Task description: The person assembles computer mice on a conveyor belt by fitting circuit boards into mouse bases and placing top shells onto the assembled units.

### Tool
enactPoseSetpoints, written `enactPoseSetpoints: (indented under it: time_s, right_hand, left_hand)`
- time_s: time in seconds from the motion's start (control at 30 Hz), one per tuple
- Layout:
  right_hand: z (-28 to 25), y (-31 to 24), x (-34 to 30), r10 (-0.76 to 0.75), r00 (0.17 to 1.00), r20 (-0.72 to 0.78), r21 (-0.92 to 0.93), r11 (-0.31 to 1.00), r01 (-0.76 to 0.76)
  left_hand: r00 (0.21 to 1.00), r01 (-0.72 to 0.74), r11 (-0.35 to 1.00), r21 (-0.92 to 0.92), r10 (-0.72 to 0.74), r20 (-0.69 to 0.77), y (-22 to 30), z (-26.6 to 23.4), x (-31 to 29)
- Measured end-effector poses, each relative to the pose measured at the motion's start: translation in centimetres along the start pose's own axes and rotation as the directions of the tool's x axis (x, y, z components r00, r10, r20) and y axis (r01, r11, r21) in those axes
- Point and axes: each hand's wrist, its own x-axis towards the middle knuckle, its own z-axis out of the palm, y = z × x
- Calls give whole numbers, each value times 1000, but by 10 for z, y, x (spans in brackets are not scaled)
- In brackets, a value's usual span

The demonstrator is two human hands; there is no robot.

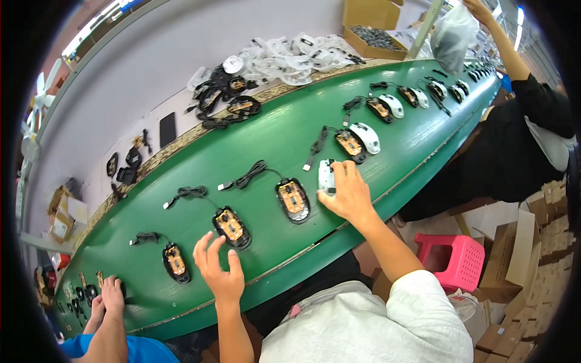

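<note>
My right hand grips a white mouse top cover, thumb and fingers on its edges, just above the green conveyor belt. Left of it lies an open mouse base with an orange-tan circuit board and a coiled black cable. My left hand hovers with fingers apart and nothing in them, close to a second open mouse base. Another mouse base rests further left. Beyond my right hand, a mouse base lies beside its white cover.
At left, a co-worker's hands work over the belt. Another person at far right holds up a plastic bag. Behind the belt lie clear plastic bags, a phone and a cardboard box. A pink stool stands at right.
</note>
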Motion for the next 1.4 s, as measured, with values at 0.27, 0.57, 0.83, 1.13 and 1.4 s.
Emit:
enactPoseSetpoints:
  time_s: [0.27, 0.57, 0.83, 1.13, 1.4]
  right_hand:
    - [5, 11, -2, -221, 960, -172, 95, 966, 239]
    - [-11, -32, -24, -246, 941, -235, 266, 914, 305]
    - [12, -92, -47, -449, 881, -146, 405, 786, 468]
    - [36, -130, -73, -506, 859, -81, 445, 753, 485]
    - [44, -154, -91, -424, 904, -55, 280, 863, 421]
  left_hand:
    - [992, -11, 996, 89, -1, 124, -42, -2, 21]
    - [947, -172, 967, 189, 110, 300, -48, 10, 31]
    - [928, -206, 960, 188, 131, 349, -54, 21, 25]
    - [948, -152, 968, 198, 87, 305, -19, 11, -10]
    - [965, -59, 985, 164, 15, 262, -14, 21, -21]
